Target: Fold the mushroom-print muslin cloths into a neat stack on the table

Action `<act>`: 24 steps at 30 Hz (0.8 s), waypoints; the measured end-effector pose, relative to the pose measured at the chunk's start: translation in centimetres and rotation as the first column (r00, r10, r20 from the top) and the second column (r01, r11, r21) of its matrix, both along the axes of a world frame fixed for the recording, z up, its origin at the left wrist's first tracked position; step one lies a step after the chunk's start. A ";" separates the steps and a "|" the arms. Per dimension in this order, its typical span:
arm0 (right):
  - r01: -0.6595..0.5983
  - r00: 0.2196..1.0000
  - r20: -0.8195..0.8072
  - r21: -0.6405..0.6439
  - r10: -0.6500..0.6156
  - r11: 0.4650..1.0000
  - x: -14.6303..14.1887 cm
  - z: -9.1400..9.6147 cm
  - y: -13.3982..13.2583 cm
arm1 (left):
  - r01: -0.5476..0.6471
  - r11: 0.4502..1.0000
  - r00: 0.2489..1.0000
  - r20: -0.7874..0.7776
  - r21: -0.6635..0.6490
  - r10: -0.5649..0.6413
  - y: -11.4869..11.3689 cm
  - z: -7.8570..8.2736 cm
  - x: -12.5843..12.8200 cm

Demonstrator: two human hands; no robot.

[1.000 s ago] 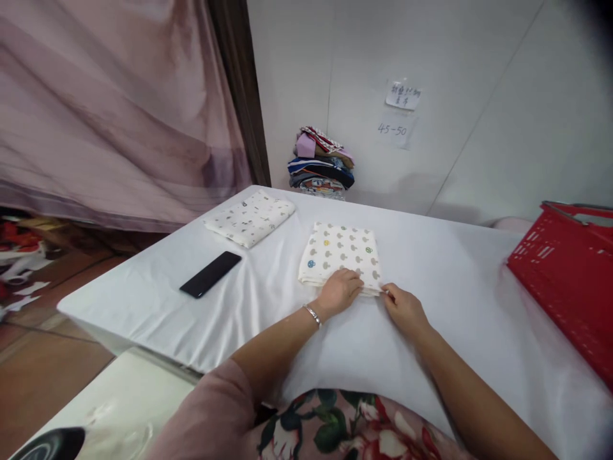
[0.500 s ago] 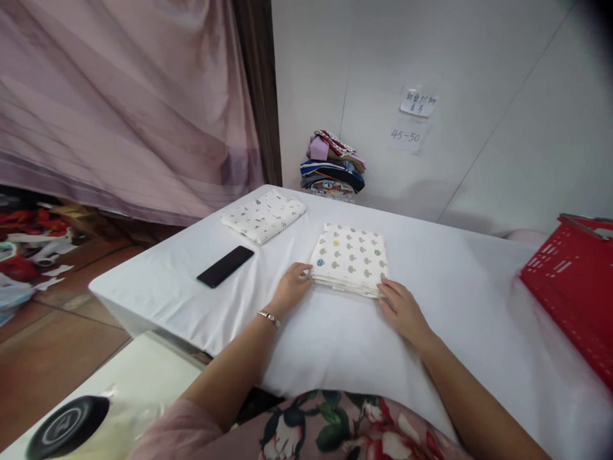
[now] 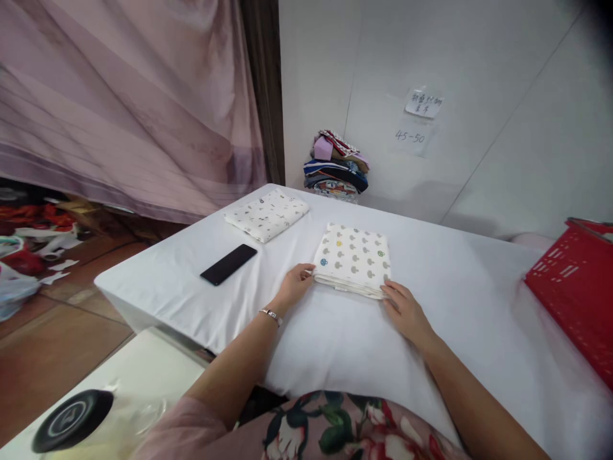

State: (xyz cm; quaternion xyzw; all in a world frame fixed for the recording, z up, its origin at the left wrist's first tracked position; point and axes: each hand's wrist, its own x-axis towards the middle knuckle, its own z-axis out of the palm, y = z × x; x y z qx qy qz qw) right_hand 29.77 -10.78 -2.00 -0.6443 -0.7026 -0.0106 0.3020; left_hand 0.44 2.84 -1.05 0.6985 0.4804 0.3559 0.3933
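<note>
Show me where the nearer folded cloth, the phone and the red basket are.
Nearer folded cloth (image 3: 355, 256): head view, middle of its printed top.
Phone (image 3: 228, 264): head view, middle of its dark face.
Red basket (image 3: 575, 295): head view, on its side wall.

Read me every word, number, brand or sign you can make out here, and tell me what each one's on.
"45-50": handwritten on the lower paper on the wall.
Upper paper: handwritten Chinese characters, too blurred to read surely.
Black round lid: a pale mark, unreadable.
Nearer folded cloth: printed motifs, no readable words.
</note>
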 end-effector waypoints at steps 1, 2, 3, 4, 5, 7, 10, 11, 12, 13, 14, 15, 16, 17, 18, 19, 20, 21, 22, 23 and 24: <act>0.001 1.000 -0.006 -0.003 -0.001 1.000 0.0 0.0 0.0 | -0.009 1.000 1.000 -0.011 0.003 0.009 0.0 0.1 0.0; 0.003 1.000 -0.013 -0.003 -0.003 1.000 0.0 -0.1 0.0 | -0.014 1.000 1.000 -0.022 0.015 0.014 -0.1 0.1 0.0; 0.005 1.000 -0.019 -0.001 -0.005 1.000 0.0 -0.2 0.0 | -0.017 0.999 0.999 -0.034 0.032 0.018 -0.1 0.2 0.1; 0.007 1.000 -0.022 0.001 -0.007 1.000 0.0 -0.2 0.1 | -0.016 0.999 0.999 -0.047 0.046 0.018 -0.2 0.2 0.1; 0.009 1.000 -0.024 0.004 -0.009 1.000 0.0 -0.3 0.1 | -0.015 0.998 0.998 -0.060 0.058 0.018 -0.2 0.3 0.2; 0.014 1.000 -0.018 0.016 -0.014 1.000 0.0 -0.5 0.1 | -0.018 0.997 0.996 -0.085 0.077 0.025 -0.3 0.3 0.3; 0.002 1.000 0.028 0.061 -0.004 0.998 0.0 -0.5 0.2 | -0.048 0.992 0.992 -0.109 0.119 0.061 -0.3 0.4 0.6; -0.007 0.999 0.051 0.087 0.003 0.996 -0.1 -0.3 0.2 | -0.064 0.990 0.990 -0.114 0.124 0.078 -0.3 0.4 0.7; -0.018 0.997 0.075 0.114 0.009 0.993 -0.3 -0.1 0.3 | -0.079 0.990 0.989 -0.119 0.121 0.093 -0.4 0.5 0.9; -0.029 0.995 0.096 0.140 0.016 0.990 -0.6 0.3 0.4 | -0.093 0.989 0.987 -0.123 0.111 0.107 -0.4 0.6 1.0; -0.045 0.993 0.114 0.161 0.027 0.986 -1.1 0.7 0.6 | -0.104 0.990 0.985 -0.127 0.098 0.116 -0.5 0.7 1.1; -0.068 0.991 0.128 0.173 0.046 0.983 -1.8 1.3 0.9 | -0.111 0.990 0.984 -0.129 0.086 0.121 -0.6 0.8 1.2; -0.100 0.987 0.141 0.174 0.076 0.980 -2.6 1.9 1.3 | -0.116 0.990 0.983 -0.131 0.078 0.125 -0.7 0.9 1.2; -0.143 0.981 0.152 0.165 0.118 0.976 -3.5 2.6 1.8 | -0.121 0.990 0.983 -0.131 0.076 0.130 -0.8 1.0 1.3; -0.188 0.973 0.163 0.147 0.164 0.971 -4.6 3.2 2.4 | -0.125 0.989 0.982 -0.131 0.078 0.134 -0.8 1.1 1.3; -0.235 0.962 0.172 0.125 0.212 0.964 -5.8 3.8 3.1 | -0.128 0.988 0.982 -0.128 0.082 0.138 -0.9 1.1 1.4; -0.261 0.955 0.173 0.111 0.240 0.959 -7.1 4.3 3.9 | -0.130 0.988 0.982 -0.123 0.087 0.140 -0.9 1.2 1.4; -0.268 0.954 0.170 0.106 0.248 0.958 -8.3 4.7 4.7 | -0.133 0.987 0.983 -0.116 0.093 0.143 -0.9 1.2 1.4; -0.270 0.952 0.173 0.092 0.252 0.959 -9.5 4.9 5.5 | -0.134 0.986 0.984 -0.108 0.099 0.145 -0.9 1.2 1.4; -0.267 0.950 0.185 0.068 0.251 0.961 -10.6 5.0 6.3 | -0.135 0.985 0.984 -0.102 0.105 0.145 -0.9 1.2 1.4; -0.259 0.948 0.202 0.046 0.245 0.965 -11.6 5.0 7.1 | -0.135 0.985 0.985 -0.096 0.109 0.146 -0.8 1.1 1.4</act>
